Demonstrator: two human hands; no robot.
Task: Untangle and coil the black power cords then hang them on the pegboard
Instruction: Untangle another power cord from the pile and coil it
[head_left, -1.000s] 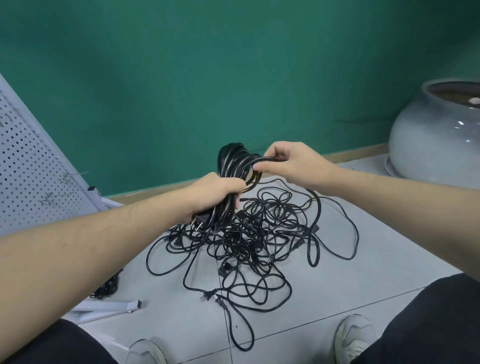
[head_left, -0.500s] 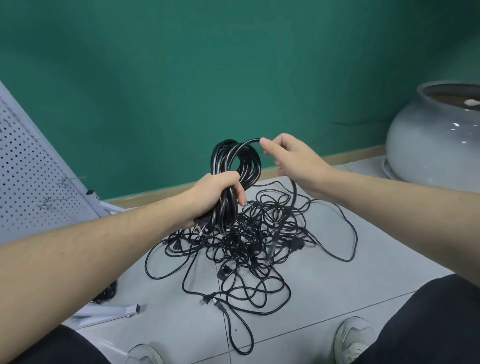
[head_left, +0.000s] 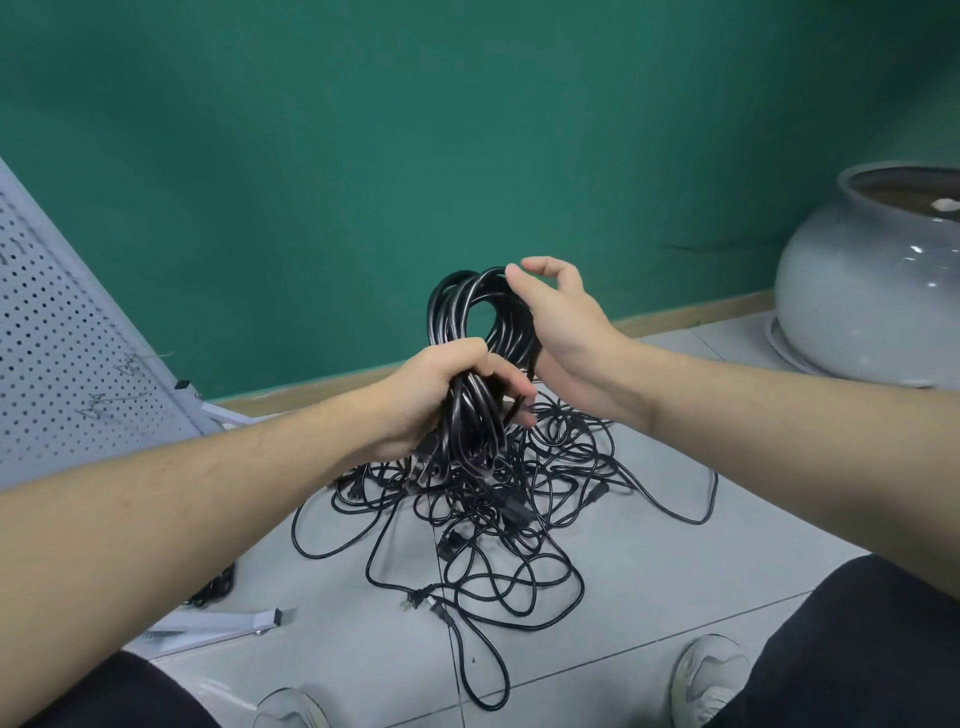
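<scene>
Left hand (head_left: 434, 392) gripping coil (head_left: 470, 317), right hand (head_left: 558, 317) touching it

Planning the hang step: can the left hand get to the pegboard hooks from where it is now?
Probably yes. The left hand grips the coil, and the pegboard with its wire hooks stands to its left, with nothing between them. The right hand rests against the coil's far side.

Even, soft light — sharp focus, wide-angle bending at edges.
</scene>
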